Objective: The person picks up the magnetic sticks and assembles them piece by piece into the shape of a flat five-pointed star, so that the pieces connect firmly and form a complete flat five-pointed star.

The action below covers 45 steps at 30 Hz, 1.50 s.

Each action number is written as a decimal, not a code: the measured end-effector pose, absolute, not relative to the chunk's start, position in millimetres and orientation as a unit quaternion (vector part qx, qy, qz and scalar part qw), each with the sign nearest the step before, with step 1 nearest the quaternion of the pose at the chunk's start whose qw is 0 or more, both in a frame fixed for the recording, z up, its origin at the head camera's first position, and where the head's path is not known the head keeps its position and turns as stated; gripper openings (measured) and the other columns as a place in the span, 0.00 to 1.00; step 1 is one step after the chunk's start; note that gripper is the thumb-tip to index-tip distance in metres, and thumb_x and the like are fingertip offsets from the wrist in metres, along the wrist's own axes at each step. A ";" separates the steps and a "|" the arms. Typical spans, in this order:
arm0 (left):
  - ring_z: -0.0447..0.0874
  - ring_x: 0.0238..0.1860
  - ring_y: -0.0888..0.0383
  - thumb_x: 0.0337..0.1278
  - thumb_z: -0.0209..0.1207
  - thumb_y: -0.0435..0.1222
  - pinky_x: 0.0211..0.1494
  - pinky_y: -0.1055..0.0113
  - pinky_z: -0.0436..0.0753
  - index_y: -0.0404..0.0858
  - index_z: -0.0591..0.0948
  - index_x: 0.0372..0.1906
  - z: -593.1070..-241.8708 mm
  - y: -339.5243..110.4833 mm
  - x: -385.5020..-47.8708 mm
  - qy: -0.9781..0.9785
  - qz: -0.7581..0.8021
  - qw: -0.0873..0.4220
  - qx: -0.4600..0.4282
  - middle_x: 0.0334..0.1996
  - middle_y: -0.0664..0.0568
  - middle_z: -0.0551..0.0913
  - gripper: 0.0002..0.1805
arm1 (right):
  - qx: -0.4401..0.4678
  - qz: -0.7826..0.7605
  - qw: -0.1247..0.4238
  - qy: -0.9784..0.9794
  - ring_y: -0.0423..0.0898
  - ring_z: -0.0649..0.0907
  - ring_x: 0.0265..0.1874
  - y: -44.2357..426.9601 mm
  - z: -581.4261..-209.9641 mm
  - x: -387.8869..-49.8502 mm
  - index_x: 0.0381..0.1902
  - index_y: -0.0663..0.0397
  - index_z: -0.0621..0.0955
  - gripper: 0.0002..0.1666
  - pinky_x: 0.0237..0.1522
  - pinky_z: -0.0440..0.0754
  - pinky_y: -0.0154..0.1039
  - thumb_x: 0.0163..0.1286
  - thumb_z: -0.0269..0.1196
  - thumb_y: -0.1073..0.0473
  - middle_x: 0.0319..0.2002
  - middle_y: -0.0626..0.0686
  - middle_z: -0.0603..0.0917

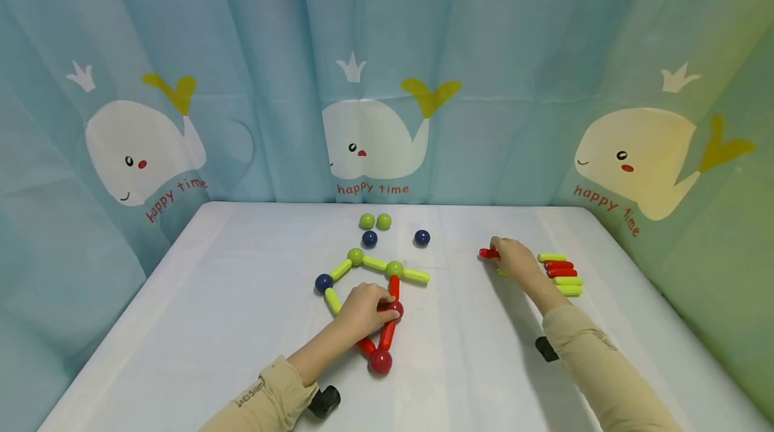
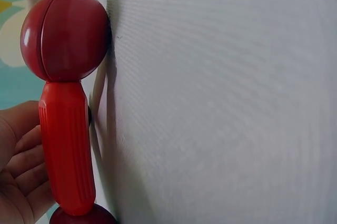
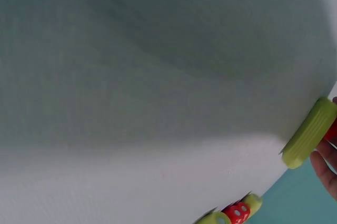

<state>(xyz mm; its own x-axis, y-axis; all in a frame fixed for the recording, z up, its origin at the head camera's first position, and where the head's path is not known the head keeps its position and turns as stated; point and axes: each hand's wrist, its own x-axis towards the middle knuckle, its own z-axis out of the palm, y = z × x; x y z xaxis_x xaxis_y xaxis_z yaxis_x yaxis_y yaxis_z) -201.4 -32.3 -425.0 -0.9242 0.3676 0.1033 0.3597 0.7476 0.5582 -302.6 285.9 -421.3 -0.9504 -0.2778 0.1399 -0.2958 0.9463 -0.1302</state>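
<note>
Left thumb and forefinger pinch a red ball [image 1: 397, 312] at a white table [image 1: 199, 324], while a person's right fingers grip a red stick [image 1: 488, 253]. The left hand [image 1: 361, 310] reaches over a ring of balls and sticks, and the ball in its fingers sits on the ring's right side. Beyond those fingertips, a red stick [image 1: 394, 286] runs up to a green ball [image 1: 394, 269], from which a lime stick [image 1: 416, 275] juts to the right. Another green ball [image 1: 355, 256] and a blue ball [image 1: 323, 283] lie farther round, up and left of the fingers. On the near side, a second red ball [image 1: 380, 361] ends a red stick [image 1: 388, 335] leading down from the fingertips. Four loose balls, two green [image 1: 375, 221] and two blue [image 1: 422, 238], sit farther out than either hand's fingers.

The right hand [image 1: 514, 261] has its stick protruding left from the fingertips. Just beside those fingers is a lime stick [image 3: 309, 134]; whether they touch it cannot be told. Right of that hand, red and lime sticks [image 1: 562, 273] lie in a row. A whale-print curtain [image 1: 508, 22] hangs beyond both hands.
</note>
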 end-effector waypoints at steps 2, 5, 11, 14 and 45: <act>0.73 0.28 0.63 0.48 0.68 0.38 0.34 0.72 0.72 0.37 0.87 0.34 -424.3 -32.1 -201.5 0.935 0.297 0.008 0.193 0.28 0.53 0.85 0.09 | 0.156 0.087 0.065 -0.982 0.54 0.80 0.30 282.7 -420.5 -300.7 0.37 0.69 0.78 0.10 0.42 0.81 0.51 0.56 0.65 0.73 0.33 0.64 0.83; 0.72 0.29 0.63 0.48 0.68 0.38 0.35 0.71 0.72 0.37 0.86 0.34 -423.0 -31.7 -200.9 0.937 0.294 0.009 0.188 0.28 0.53 0.85 0.09 | 0.177 0.106 0.071 -0.976 0.54 0.80 0.30 276.4 -418.6 -295.7 0.36 0.68 0.79 0.09 0.42 0.81 0.51 0.56 0.64 0.75 0.33 0.63 0.84; 0.74 0.30 0.62 0.48 0.68 0.38 0.36 0.71 0.73 0.37 0.87 0.35 -422.4 -31.0 -200.3 0.938 0.292 0.010 0.185 0.29 0.53 0.86 0.10 | 0.201 0.124 0.059 -0.970 0.52 0.80 0.31 261.1 -414.0 -280.6 0.37 0.66 0.81 0.10 0.42 0.81 0.50 0.56 0.63 0.76 0.34 0.61 0.84; 0.73 0.29 0.62 0.48 0.68 0.38 0.35 0.70 0.72 0.37 0.87 0.33 -423.0 -31.0 -200.6 0.938 0.294 0.010 0.186 0.28 0.53 0.86 0.09 | 0.217 0.127 0.045 -0.967 0.50 0.80 0.31 252.0 -411.9 -273.3 0.38 0.66 0.81 0.11 0.42 0.82 0.48 0.55 0.64 0.76 0.34 0.59 0.85; 0.75 0.26 0.64 0.47 0.69 0.38 0.33 0.73 0.72 0.37 0.87 0.32 -423.7 -31.4 -201.9 0.934 0.296 -0.007 0.198 0.26 0.53 0.87 0.08 | 0.402 0.190 -0.010 -0.896 0.42 0.81 0.30 166.9 -413.8 -233.8 0.33 0.60 0.83 0.07 0.37 0.82 0.33 0.55 0.68 0.69 0.30 0.50 0.86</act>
<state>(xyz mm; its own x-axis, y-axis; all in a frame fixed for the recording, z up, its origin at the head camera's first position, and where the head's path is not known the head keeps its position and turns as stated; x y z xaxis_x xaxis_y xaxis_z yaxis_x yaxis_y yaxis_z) -201.9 -31.4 -423.7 -0.9211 0.3667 0.1304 0.3749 0.7459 0.5505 -233.8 166.9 -413.8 -0.6761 -0.7244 0.1345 -0.7167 0.6043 -0.3481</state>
